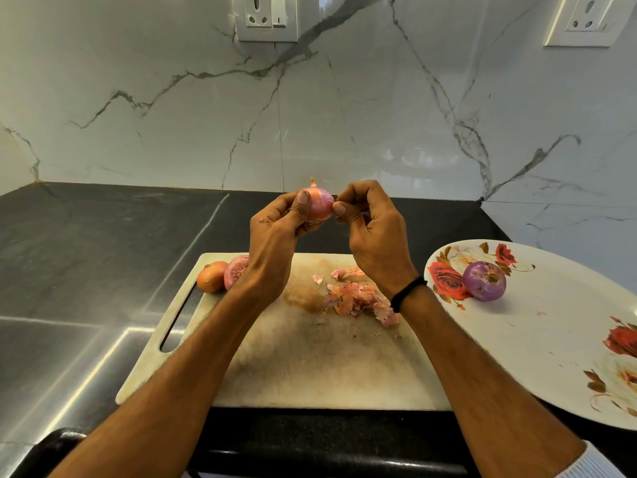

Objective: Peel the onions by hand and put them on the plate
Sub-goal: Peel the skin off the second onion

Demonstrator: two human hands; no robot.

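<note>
A golden-brown onion (211, 278) and a pink unpeeled onion (235, 270) lie at the left of the stained white chopping board (310, 367). Above it the left hand (275, 236) grips a half-skinned pink onion (320, 202); the right hand (372, 229) pinches its skin edge, best pulled slowly rootward. A peeled purple onion (484, 281) sits on the rose-printed white plate (551, 339).

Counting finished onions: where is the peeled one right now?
In the head view, the peeled onion sits on the floral plate at right, just past the cutting board.
</note>
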